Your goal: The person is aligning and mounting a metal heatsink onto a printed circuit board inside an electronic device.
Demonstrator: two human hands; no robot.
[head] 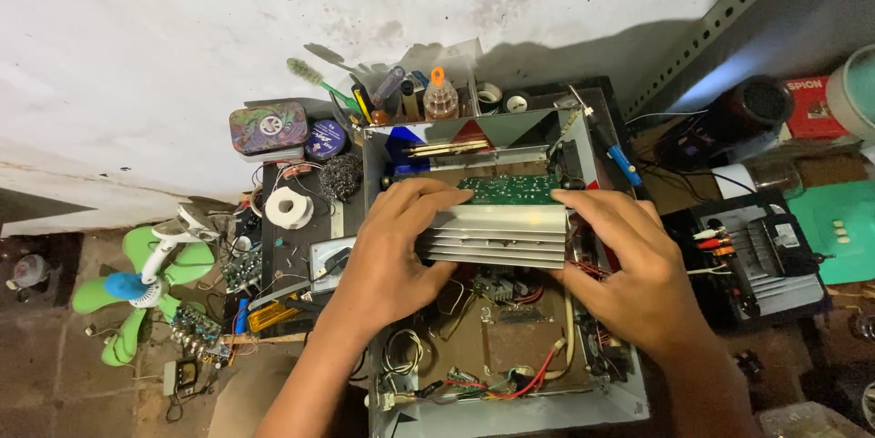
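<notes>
Left hand (396,251) and right hand (629,269), fingers clamped on heatsink (497,236); best lifted level, clear of wires (538,374) at 6 o'clock.

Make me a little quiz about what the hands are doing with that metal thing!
1. True or false: both hands grip the finned metal heat sink.
2. What colour is the circuit board behind it?
3. The small fan lies: A) by the left hand B) by the right hand.

Key: 1 true; 2 green; 3 A.
</notes>
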